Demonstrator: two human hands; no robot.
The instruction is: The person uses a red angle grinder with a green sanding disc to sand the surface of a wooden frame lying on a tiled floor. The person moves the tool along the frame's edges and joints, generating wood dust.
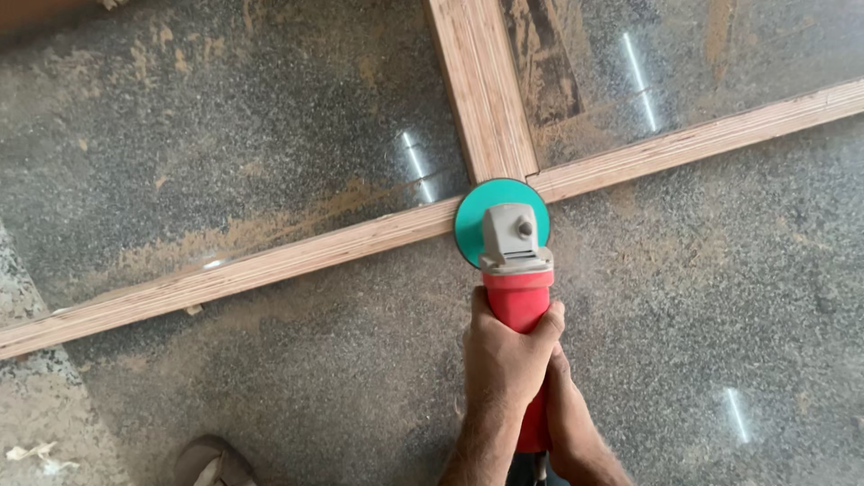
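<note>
Even daylight, sharp focus — glare streaks on polished floor (270, 135)

This looks like a woodworking place, a workshop or a building site. Long strips of layered wood (270, 265) lie joined in a cross on a speckled grey stone floor (702, 324). Light brown sawdust (270, 225) is spread along the wood and over the floor. A red power grinder (517, 288) with a round green disc (472, 216) sits right at the wood joint. Small wood scraps (36, 454) lie in the corner.
</note>
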